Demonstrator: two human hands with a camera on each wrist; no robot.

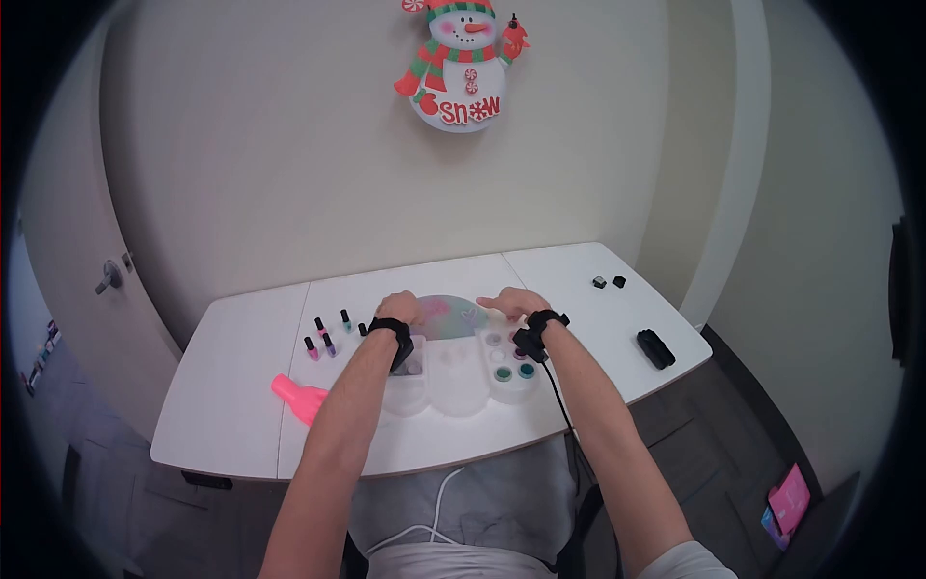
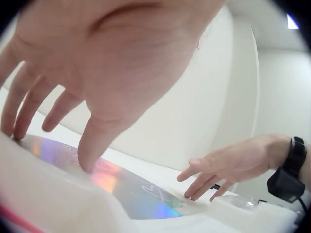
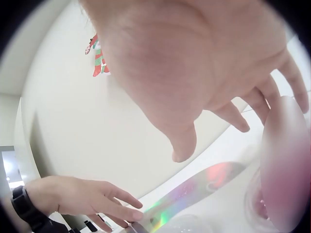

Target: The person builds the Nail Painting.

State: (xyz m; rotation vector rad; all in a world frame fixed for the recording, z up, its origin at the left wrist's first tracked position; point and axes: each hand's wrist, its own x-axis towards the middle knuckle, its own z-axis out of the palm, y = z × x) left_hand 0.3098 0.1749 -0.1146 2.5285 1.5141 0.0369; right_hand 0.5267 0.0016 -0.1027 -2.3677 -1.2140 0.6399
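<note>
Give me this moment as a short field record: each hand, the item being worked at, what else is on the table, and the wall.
left hand: left hand, fingers extended, at the left end of the iridescent panel; firm contact unclear
right hand: right hand, fingers spread, near the panel's right end
item: translucent white case with teal pots in its right side
table left: nail-polish bottles, pink model hand
table right: black case
wall: snowman decoration
</note>
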